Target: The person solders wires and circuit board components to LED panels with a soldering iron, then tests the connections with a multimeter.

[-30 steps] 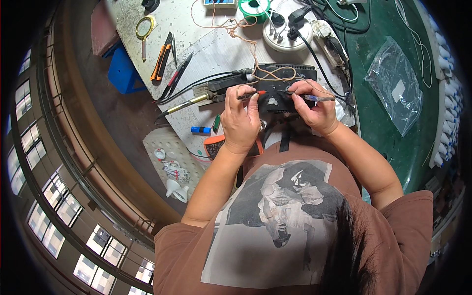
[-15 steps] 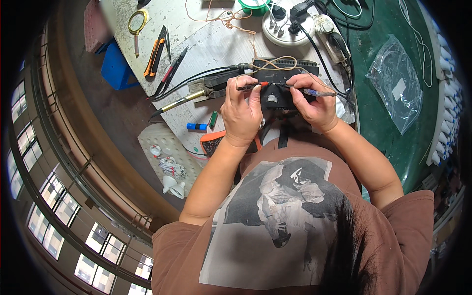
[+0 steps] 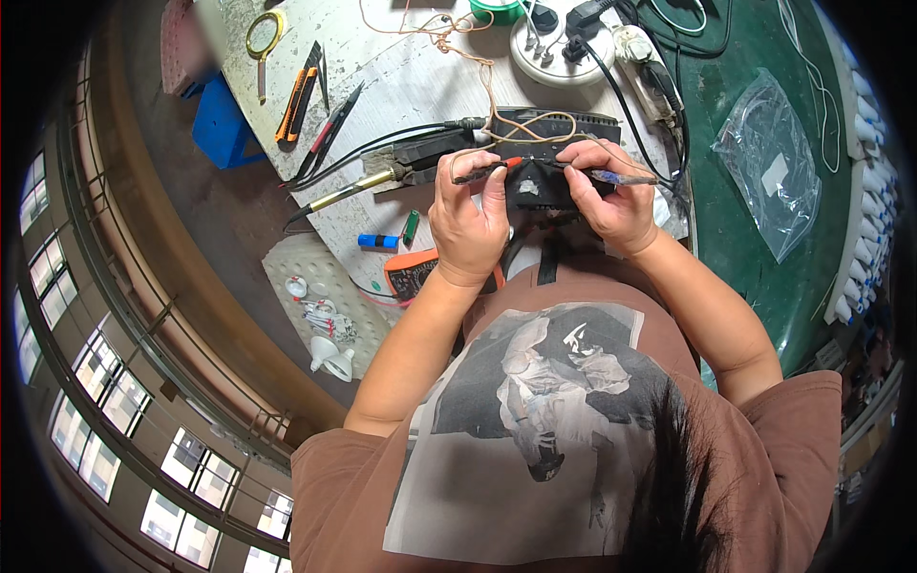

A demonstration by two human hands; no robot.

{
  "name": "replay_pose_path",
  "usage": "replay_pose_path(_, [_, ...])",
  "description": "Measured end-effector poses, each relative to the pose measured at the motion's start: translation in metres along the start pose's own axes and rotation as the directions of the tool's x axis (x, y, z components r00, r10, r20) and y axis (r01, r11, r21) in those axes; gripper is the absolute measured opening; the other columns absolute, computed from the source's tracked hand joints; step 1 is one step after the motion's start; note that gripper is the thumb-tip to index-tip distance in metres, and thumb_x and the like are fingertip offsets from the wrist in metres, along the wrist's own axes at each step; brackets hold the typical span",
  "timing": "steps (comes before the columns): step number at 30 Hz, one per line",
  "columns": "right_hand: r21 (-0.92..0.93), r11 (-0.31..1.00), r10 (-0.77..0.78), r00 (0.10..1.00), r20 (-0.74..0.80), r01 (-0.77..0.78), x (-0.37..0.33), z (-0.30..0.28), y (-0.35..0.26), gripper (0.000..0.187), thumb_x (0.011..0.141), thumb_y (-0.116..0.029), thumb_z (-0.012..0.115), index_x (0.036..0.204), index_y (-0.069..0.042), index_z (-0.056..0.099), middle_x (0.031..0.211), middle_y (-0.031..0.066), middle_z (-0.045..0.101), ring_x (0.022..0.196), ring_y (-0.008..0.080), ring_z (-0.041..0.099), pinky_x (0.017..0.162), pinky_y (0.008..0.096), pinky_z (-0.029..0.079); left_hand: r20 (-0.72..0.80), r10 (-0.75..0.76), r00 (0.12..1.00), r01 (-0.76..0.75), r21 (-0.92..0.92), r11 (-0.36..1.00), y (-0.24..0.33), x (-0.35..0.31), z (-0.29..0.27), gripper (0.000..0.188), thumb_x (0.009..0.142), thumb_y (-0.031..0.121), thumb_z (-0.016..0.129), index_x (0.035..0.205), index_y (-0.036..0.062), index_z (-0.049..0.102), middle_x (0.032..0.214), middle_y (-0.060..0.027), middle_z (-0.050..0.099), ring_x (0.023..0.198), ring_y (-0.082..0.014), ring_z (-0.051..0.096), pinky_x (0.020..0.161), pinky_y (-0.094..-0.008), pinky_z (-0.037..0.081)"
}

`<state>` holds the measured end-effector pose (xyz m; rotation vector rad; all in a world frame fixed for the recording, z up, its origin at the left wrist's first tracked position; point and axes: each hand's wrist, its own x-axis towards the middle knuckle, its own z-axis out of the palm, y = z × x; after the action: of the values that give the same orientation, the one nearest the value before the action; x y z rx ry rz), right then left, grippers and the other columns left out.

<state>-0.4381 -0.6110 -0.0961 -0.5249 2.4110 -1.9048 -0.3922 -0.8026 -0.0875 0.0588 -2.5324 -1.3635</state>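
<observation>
Both of my hands are over a black box (image 3: 592,128) near the front of the white table. My left hand (image 3: 470,215) pinches a slim black piece (image 3: 476,175) with a red end between thumb and fingers. Facing it, my right hand (image 3: 616,210) grips a thin dark pen-like tool (image 3: 621,179) with a bluish part, its tip pointing left. The two tips come close together above the box; whether they touch is too small to tell. A tan cord (image 3: 535,122) loops over the box and passes by my left fingers.
Left of my hands lie a gold-handled soldering iron (image 3: 353,189), a blue cylinder (image 3: 378,242), a small green board (image 3: 411,227) and an orange multimeter (image 3: 409,269). Farther off are an orange utility knife (image 3: 299,105), a magnifier (image 3: 264,43), a round white power strip (image 3: 564,55) and a plastic bag (image 3: 772,162).
The hands hold nearly the same pose and grips. The black piece in the left hand tilts a little more, its outer end lower. The whole view has shifted slightly.
</observation>
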Motion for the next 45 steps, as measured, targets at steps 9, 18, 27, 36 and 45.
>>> replay_pose_path(9, [-0.012, 1.000, -0.016, 1.000, -0.013, 0.016, 0.0011, -0.0001, 0.0007, 0.011, 0.081, 0.005, 0.069, 0.090, 0.003, 0.062, 0.087, 0.0131, 0.070, 0.080, 0.0247, 0.070, 0.075, 0.0339, 0.056, 0.029, -0.027, 0.999, 0.030, -0.086, 0.996, -0.0083, -0.0040, 0.0043, 0.023, 0.097, -0.001, 0.062, 0.115, 0.0014, 0.048, 0.112, -0.0120, 0.056, 0.093, -0.0175, 0.064, 0.072, -0.0281, 0.062])
replay_pose_path(18, [-0.021, 1.000, -0.009, 1.000, -0.018, 0.009, 0.0003, -0.0003, 0.0014, 0.013, 0.082, 0.004, 0.070, 0.092, 0.003, 0.062, 0.088, 0.0134, 0.070, 0.081, 0.0248, 0.070, 0.075, 0.0333, 0.056, -0.027, -0.078, 0.997, 0.074, -0.119, 0.990, -0.0035, -0.0060, 0.0076, 0.024, 0.091, 0.001, 0.068, 0.110, 0.0046, 0.053, 0.102, -0.0128, 0.063, 0.091, -0.0313, 0.067, 0.076, -0.0375, 0.058])
replay_pose_path(27, [-0.026, 0.999, -0.021, 1.000, -0.018, 0.021, 0.0006, 0.0002, 0.0037, 0.013, 0.081, 0.005, 0.070, 0.092, 0.003, 0.063, 0.089, 0.0132, 0.070, 0.082, 0.0250, 0.070, 0.075, 0.0334, 0.056, 0.006, -0.038, 0.999, 0.038, -0.088, 0.995, -0.0067, -0.0062, 0.0067, 0.025, 0.094, -0.001, 0.065, 0.114, 0.0026, 0.051, 0.108, -0.0125, 0.060, 0.093, -0.0243, 0.066, 0.075, -0.0328, 0.061])
replay_pose_path(36, [-0.021, 0.999, -0.032, 0.999, -0.023, 0.031, 0.0006, 0.0009, 0.0039, 0.013, 0.080, 0.006, 0.070, 0.091, 0.003, 0.062, 0.087, 0.0135, 0.070, 0.082, 0.0257, 0.071, 0.075, 0.0344, 0.056, 0.032, -0.005, 0.999, 0.008, -0.071, 0.997, -0.0092, -0.0064, 0.0052, 0.025, 0.096, -0.002, 0.062, 0.117, 0.0010, 0.049, 0.114, -0.0119, 0.056, 0.092, -0.0166, 0.065, 0.073, -0.0280, 0.062])
replay_pose_path(45, [-0.022, 0.999, -0.042, 0.999, -0.021, 0.041, 0.0017, 0.0006, 0.0019, 0.013, 0.080, 0.006, 0.070, 0.090, 0.003, 0.062, 0.087, 0.0137, 0.070, 0.081, 0.0257, 0.071, 0.075, 0.0345, 0.056, 0.019, 0.015, 1.000, -0.014, -0.065, 0.998, -0.0099, -0.0075, 0.0059, 0.024, 0.097, -0.002, 0.062, 0.118, 0.0006, 0.049, 0.114, -0.0126, 0.056, 0.092, -0.0171, 0.066, 0.073, -0.0281, 0.062])
